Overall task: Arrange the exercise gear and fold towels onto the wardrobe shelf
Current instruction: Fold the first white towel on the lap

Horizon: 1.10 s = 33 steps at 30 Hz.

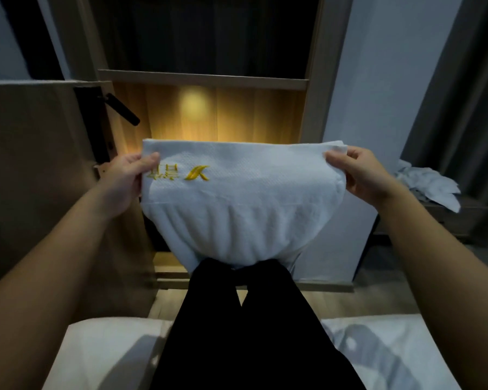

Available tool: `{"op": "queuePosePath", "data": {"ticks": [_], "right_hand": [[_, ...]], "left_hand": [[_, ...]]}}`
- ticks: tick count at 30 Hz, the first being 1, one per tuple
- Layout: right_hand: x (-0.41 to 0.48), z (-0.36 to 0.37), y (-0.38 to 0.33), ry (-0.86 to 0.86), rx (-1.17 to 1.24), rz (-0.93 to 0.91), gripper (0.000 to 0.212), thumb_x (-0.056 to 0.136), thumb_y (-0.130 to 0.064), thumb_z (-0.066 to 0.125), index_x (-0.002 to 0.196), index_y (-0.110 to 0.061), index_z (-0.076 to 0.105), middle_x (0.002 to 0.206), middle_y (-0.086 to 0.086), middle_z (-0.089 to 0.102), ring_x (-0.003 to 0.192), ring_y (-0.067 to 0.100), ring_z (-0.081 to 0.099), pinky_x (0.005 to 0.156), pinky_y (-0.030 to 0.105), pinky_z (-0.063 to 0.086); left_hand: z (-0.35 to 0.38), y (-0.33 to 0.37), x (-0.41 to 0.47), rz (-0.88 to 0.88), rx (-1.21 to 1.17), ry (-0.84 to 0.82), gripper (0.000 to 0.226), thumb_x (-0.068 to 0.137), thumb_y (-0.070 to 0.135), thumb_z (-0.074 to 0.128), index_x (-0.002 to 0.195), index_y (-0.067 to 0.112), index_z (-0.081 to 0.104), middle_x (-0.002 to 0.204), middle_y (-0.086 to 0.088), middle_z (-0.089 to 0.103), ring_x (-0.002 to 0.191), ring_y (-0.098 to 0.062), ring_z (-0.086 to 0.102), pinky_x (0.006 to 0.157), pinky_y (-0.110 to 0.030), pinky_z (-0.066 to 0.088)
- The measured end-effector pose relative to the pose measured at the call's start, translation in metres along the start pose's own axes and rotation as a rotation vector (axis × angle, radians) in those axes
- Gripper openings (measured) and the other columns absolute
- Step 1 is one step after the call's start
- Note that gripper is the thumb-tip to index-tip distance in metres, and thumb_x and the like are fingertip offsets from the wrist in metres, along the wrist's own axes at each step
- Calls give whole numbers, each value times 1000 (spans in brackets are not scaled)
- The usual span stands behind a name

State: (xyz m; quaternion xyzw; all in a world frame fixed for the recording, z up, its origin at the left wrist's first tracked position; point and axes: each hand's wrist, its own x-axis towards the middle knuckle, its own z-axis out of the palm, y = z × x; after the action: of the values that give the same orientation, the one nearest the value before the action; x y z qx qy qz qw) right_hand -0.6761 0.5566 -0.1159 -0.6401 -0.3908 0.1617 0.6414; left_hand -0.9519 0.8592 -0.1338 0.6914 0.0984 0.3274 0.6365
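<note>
white towel, folded, hangs before the lit wardrobe shelf; its lower edge is hidden behind black-trousered knees; its gold embroidery is partly under the left thumb and unreadable; the left hand pinches the towel's upper left corner, the right hand pinches the upper right; the cloth is stretched between them

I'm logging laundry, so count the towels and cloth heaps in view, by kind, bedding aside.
Embroidered towel, pinched between left hand and right hand: 1
Crumpled white heap at the right, pieces unclear: 1
Total: 2
</note>
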Motion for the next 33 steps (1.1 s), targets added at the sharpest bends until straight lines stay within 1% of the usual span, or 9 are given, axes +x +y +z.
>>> {"op": "queuePosePath", "data": {"ticks": [5, 7, 10, 13, 16, 21, 24, 27, 33], "right_hand": [[-47, 2, -56, -39, -3, -93, 17, 94, -21, 55, 100, -11, 67, 81, -1, 74, 74, 10, 70, 61, 22, 56], [-65, 5, -79, -38, -1, -125, 27, 96, -21, 49, 109, -1, 63, 89, 8, 71, 81, 18, 67, 66, 28, 57], [-86, 9, -105, -49, 47, -199, 56, 92, -27, 52, 132, 12, 45, 117, 26, 54, 102, 34, 53, 81, 36, 49], [-93, 7, -109, -100, 94, -191, 39, 92, -30, 52, 112, 3, 58, 97, 13, 68, 88, 21, 66, 75, 30, 55], [-89, 7, -87, -100, 127, -69, 40, 84, -33, 51, 111, -5, 62, 93, 7, 74, 83, 16, 71, 72, 28, 60], [-63, 12, -24, -18, 123, 162, 68, 79, -33, 57, 135, 5, 50, 122, 23, 60, 104, 31, 61, 84, 39, 55], [-46, 14, 18, 3, 138, 294, 55, 86, -30, 57, 130, 3, 54, 121, 22, 62, 105, 32, 62, 89, 43, 53], [-27, 16, 59, 53, 127, 401, 36, 94, -27, 58, 119, -1, 61, 102, 14, 70, 90, 24, 67, 78, 35, 57], [8, 26, 137, 168, 82, 631, 27, 91, -30, 67, 106, -8, 65, 107, 11, 70, 99, 24, 67, 78, 34, 56]], "left_hand": [[15, 57, -41, 149, -79, 20, 34, 98, 10, 39, 87, 7, 71, 74, -3, 74, 69, -14, 70, 69, -26, 58], [21, 76, -57, 195, -141, 9, 52, 99, 12, 33, 76, 13, 79, 75, -3, 75, 72, -14, 72, 66, -25, 59], [25, 99, -75, 211, -285, -46, 54, 98, 23, 30, 83, 17, 81, 93, -6, 76, 89, -20, 72, 72, -30, 59], [27, 103, -82, 204, -317, -44, 48, 96, 26, 34, 89, 15, 81, 99, -9, 75, 94, -23, 72, 73, -33, 60], [28, 84, -81, 119, -275, -23, 42, 93, 24, 40, 85, 14, 81, 93, -10, 75, 87, -23, 73, 68, -31, 59], [25, 15, -50, -147, -248, 107, 33, 93, 18, 44, 106, 4, 70, 92, -14, 74, 81, -24, 73, 70, -32, 60], [22, -31, -31, -275, -180, 152, 37, 97, 17, 45, 128, -1, 55, 104, -18, 70, 87, -26, 70, 85, -36, 55], [19, -71, -13, -403, -91, 204, 43, 96, 20, 51, 130, -6, 54, 124, -27, 60, 103, -34, 60, 102, -45, 43], [26, -128, 19, -579, 31, 296, 34, 95, 23, 58, 117, -2, 63, 110, -21, 68, 98, -35, 66, 82, -38, 53]]}}
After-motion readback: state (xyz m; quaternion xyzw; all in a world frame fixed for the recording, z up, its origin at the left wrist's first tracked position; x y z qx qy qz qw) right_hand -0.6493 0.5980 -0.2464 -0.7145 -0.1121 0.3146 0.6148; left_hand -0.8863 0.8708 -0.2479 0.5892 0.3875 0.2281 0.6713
